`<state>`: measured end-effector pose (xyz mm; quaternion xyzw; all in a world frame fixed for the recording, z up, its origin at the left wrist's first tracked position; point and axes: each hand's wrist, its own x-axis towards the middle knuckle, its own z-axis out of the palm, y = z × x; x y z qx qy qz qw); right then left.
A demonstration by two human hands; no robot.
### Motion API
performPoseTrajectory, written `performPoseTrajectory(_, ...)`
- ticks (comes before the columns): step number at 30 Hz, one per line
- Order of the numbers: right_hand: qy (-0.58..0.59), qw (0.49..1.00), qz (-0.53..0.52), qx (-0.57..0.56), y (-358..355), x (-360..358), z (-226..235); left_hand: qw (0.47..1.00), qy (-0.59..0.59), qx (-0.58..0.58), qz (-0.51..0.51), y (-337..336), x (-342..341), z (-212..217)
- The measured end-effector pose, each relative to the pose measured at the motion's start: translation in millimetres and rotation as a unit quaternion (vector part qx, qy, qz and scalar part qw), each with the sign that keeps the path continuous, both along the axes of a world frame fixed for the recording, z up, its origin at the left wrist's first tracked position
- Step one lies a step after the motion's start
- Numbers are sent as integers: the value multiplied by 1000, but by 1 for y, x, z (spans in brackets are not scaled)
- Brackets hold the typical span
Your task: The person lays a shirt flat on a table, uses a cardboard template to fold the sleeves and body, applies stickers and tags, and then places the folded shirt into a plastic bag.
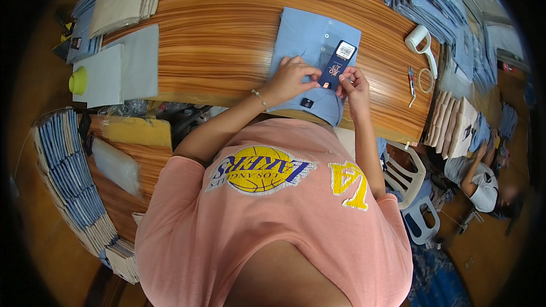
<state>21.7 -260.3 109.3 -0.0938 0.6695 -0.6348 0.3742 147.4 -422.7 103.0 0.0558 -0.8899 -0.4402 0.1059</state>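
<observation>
A folded light-blue shirt [298,31] lies on the wooden table in front of me, its lower end close to the table's near edge. Over it I hold a dark navy hang tag [339,63] with a white barcode label at its far end. My left hand [294,79] rests on the shirt, thumb and forefinger closed at the tag's near left corner. On the tag's right side, my right hand [354,84] pinches its near edge. A small dark label [307,103] shows on the shirt just below my left hand.
Right of the shirt are a white lint roller [419,40], a tape ring [425,81] and a small slim tool [411,86]. Stacks of bagged blue shirts [426,0] and beige garments [122,5] flank the table. White sheets [102,77] lie left. Another person [480,179] sits far right.
</observation>
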Motion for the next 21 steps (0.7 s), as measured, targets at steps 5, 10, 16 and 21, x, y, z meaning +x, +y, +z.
performPoseTrajectory(5,-47,999,-7,-19,9,-1,-3,993,-116,7,-32,1,10,1)
performPoseTrajectory(10,-81,996,-4,-35,7,-2,2,998,-33,-51,26,7,6,9)
performPoseTrajectory(16,-87,995,18,-47,7,-2,-7,995,-41,-86,22,7,7,6)
performPoseTrajectory(21,0,1000,-18,8,6,-2,-10,986,19,-149,78,-6,-6,3)
